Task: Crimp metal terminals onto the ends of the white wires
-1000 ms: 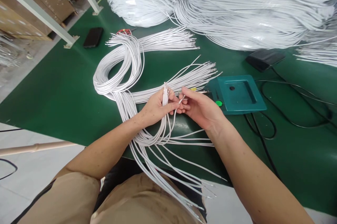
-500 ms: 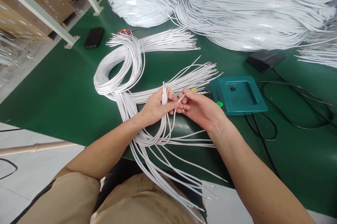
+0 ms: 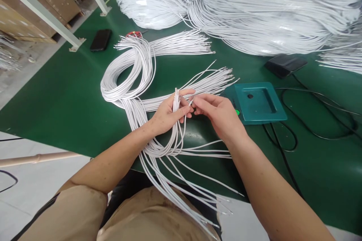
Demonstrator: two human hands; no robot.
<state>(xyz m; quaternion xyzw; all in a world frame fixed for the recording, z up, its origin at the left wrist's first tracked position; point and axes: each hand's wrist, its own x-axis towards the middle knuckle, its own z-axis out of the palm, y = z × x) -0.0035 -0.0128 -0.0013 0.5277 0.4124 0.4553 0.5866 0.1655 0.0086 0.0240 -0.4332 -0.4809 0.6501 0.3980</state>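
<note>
Your left hand (image 3: 164, 117) is closed around a bunch of white wires (image 3: 176, 102), tips standing up above the grip, and its thumb bears on one single wire (image 3: 185, 122) set off from the bunch. Landmark: the teal box (image 3: 261, 117). Both hands are to its left; your right hand (image 3: 223, 114) is the nearer, just beside its left edge.

Key relation: the single wire lies left of the teal box, between your two hands, directly off the right fingertips. Its long axis climbs away from your body; the uppermost part slants toward the right fingers, while the lower part drops back toward you and bends into the loop of wires. The bunch sits farther left of the box than that wire, nearly parallel to its lower run.

Right fingers: drawn narrow at the wire's upper end. They perhaps pinch it, but you cover the tip with your own fingers, so I cannot tell.

Other limits of view: the right hand overlaps the box's left side, by the green button (image 3: 238, 112). Some loose wires left of and nearer you than the box pass out of sight at your right forearm. Beyond the box, the large wire pile (image 3: 263, 11) is cut off by the frame.
</note>
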